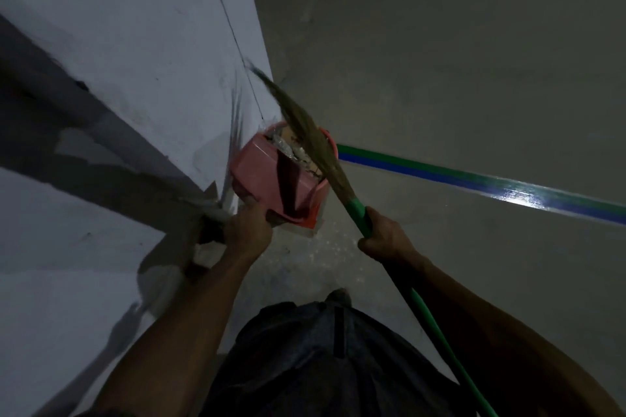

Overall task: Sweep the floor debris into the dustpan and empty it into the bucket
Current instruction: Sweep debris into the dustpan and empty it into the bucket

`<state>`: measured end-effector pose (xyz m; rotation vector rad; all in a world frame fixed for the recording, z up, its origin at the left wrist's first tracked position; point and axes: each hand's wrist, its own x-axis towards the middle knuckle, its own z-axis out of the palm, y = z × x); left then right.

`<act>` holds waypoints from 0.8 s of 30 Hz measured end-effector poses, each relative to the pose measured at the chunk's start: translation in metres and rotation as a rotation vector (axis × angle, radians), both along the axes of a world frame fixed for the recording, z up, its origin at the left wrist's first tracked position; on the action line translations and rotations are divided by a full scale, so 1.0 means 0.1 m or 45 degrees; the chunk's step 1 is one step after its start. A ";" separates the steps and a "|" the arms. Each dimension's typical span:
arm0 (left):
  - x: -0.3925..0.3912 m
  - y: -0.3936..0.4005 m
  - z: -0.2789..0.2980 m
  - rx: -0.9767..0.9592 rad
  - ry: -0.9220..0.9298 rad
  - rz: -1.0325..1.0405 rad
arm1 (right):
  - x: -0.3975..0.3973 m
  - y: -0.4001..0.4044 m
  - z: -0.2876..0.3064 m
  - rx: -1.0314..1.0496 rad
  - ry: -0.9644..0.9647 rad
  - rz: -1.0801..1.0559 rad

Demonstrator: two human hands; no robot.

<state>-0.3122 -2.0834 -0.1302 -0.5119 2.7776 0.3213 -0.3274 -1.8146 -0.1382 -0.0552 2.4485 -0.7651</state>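
Head view: the left hand (pixel 249 230) is gripping the handle end of the pink dustpan (pixel 267 176), tipping it over the pink bucket (pixel 327 142) against the wall (pixel 135 44). The right hand (pixel 384 235) is clenching the green broom (pixel 325 159), bristles lying across the rim. I'd be tilting steeper, brushing stragglers inward so nothing spills.

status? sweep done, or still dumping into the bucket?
Done: debris is collected, and scraps already lie in the bucket.
In hand: the left hand holds the pink dustpan tipped over the bucket; the right hand grips the broom, its bristles across the bucket mouth.
Left: finish emptying. Pale specks remain on the floor near the hands.
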 end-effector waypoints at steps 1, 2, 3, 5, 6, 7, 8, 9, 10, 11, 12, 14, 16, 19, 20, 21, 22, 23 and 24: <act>0.01 0.04 0.01 -0.021 0.011 -0.035 | 0.03 -0.05 0.01 0.026 0.028 0.020; 0.01 0.06 0.02 -0.047 0.003 -0.090 | 0.07 -0.09 0.02 0.049 0.052 0.033; 0.02 0.08 0.03 -0.072 -0.015 -0.151 | 0.13 -0.14 0.03 0.068 0.076 0.043; 0.05 0.09 0.03 -0.116 -0.046 -0.265 | 0.26 -0.23 0.04 0.089 0.125 0.051; 0.08 0.09 0.03 -0.124 -0.056 -0.311 | 0.34 -0.27 0.05 0.095 0.149 0.043; 0.12 0.08 0.03 -0.124 -0.053 -0.348 | 0.44 -0.32 0.06 0.104 0.179 0.025; 0.15 0.07 0.04 -0.122 -0.034 -0.382 | 0.53 -0.37 0.07 0.117 0.220 -0.002; 0.19 0.06 0.04 -0.115 -0.008 -0.412 | 0.64 -0.41 0.08 0.135 0.269 -0.027; 0.24 0.05 0.04 -0.104 0.010 -0.432 | 0.75 -0.46 0.10 0.158 0.320 -0.041; 0.30 0.04 0.04 -0.087 0.014 -0.441 | 0.86 -0.51 0.11 0.182 0.366 -0.047; 0.34 0.04 0.04 -0.064 0.005 -0.440 | 0.96 -0.55 0.13 0.204 0.398 -0.049; 0.44 0.07 0.04 0.009 -0.017 -0.406 | 1.13 -0.61 0.17 0.234 0.417 -0.066; 0.53 0.13 0.03 0.185 -0.015 -0.251 | 1.28 -0.66 0.20 0.240 0.432 -0.102; 0.64 0.28 -0.02 0.521 -0.085 0.212 | 1.48 -0.68 0.23 0.220 0.452 -0.154; 0.68 0.35 -0.06 0.670 -0.098 0.391 | 1.52 -0.66 0.23 0.222 0.447 -0.175; 0.71 0.42 -0.10 0.845 -0.095 0.548 | 1.56 -0.64 0.23 0.226 0.440 -0.199; 0.74 0.50 -0.11 1.004 -0.085 0.671 | 1.59 -0.60 0.23 0.228 0.435 -0.222; 0.77 0.57 -0.12 1.121 -0.078 0.745 | 1.61 -0.57 0.23 0.225 0.437 -0.239; 0.79 0.65 -0.13 1.192 -0.074 0.785 | 1.63 -0.52 0.22 0.223 0.444 -0.247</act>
